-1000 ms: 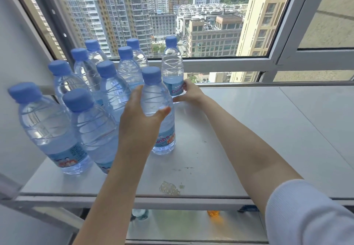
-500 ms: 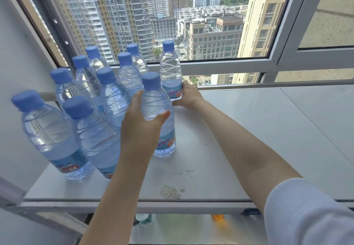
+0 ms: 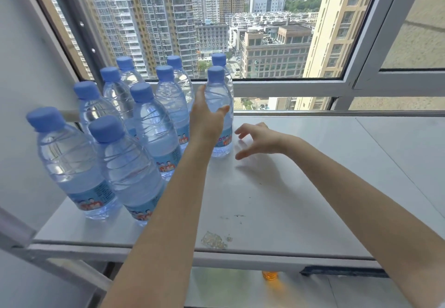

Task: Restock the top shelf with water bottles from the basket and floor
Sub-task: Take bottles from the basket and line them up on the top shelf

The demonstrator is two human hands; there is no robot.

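Note:
Several clear water bottles with blue caps stand clustered on the left half of the white top shelf [image 3: 289, 187]. The rightmost near bottle [image 3: 219, 96] stands upright just in front of another bottle [image 3: 219, 59] by the window. My left hand [image 3: 207, 120] is in front of that near bottle, thumb and fingers spread around its middle without closing on it. My right hand [image 3: 258, 138] hovers low over the shelf just right of the bottle's base, fingers apart and holding nothing.
A window frame [image 3: 289, 86] runs along the back of the shelf and a grey wall [image 3: 21, 67] closes the left side. A sticky residue patch [image 3: 214, 240] marks the front edge. Below, an orange bottle top [image 3: 271, 276] shows on a lower shelf.
The bottle in my left hand has moved back toward the window and my grip has loosened. My right hand has let go of the back bottle and drawn away to the right.

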